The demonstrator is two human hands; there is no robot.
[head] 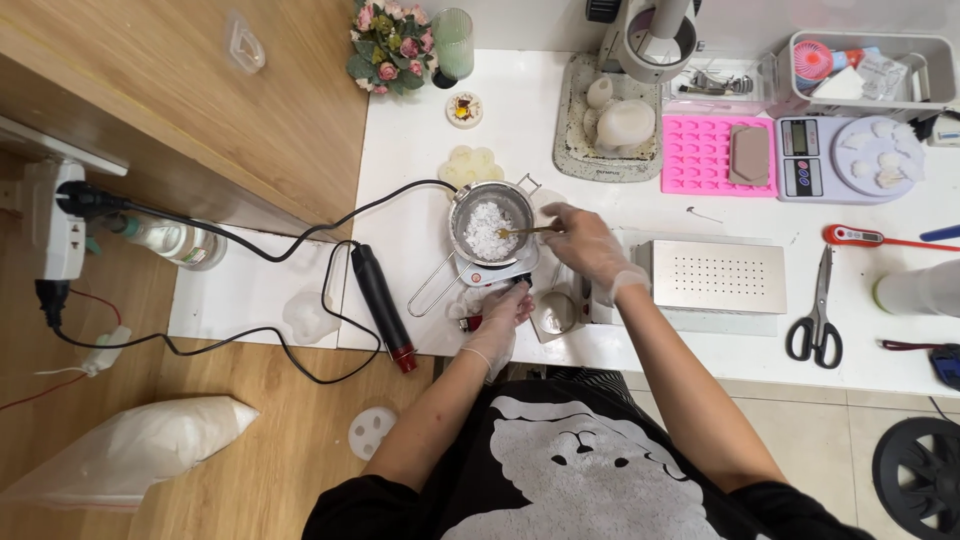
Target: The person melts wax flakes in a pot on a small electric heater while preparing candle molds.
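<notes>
Currently, the left hand (503,312) is pinching a small dark item at the white table's (420,150) front edge. Just behind it, a steel pot (490,225) of white flakes (487,232) is sitting on a scale (495,272), while the right hand (585,245) is gripping a spoon (525,231) dipped into it.

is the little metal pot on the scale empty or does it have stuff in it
Not empty: the metal pot holds a heap of white flakes, with bare metal around them. The right hand holds a small spoon over them.

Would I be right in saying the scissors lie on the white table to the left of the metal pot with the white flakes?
Not quite: the head view shows the scissors on the white table to the right of the metal pot, beyond the perforated metal box.
</notes>
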